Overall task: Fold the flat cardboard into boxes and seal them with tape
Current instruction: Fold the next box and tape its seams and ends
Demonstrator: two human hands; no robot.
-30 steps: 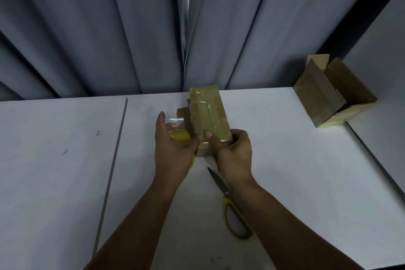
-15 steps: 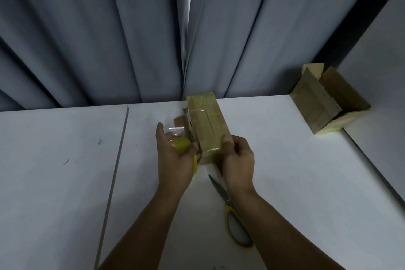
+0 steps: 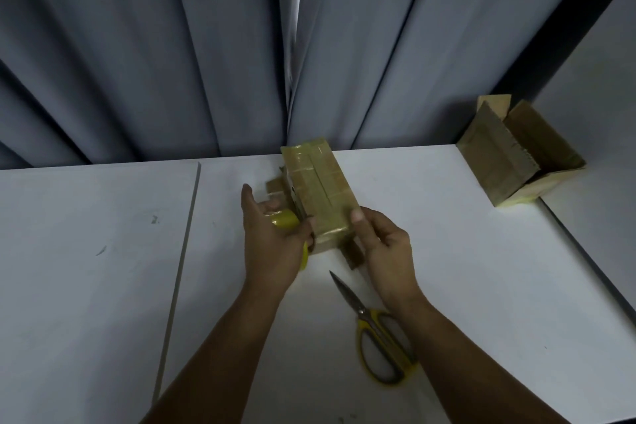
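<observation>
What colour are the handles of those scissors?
Yellow handles on the scissors, clear in the head view.

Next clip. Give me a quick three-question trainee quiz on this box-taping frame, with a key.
1. True or false: the scissors lie on the table, in neither hand.
2. The left hand holds: A) tape roll; B) scissors; C) nothing.
3. Fill in: the right hand grips the near end of the taped ____.
Key: 1 true; 2 A; 3 box.
</observation>
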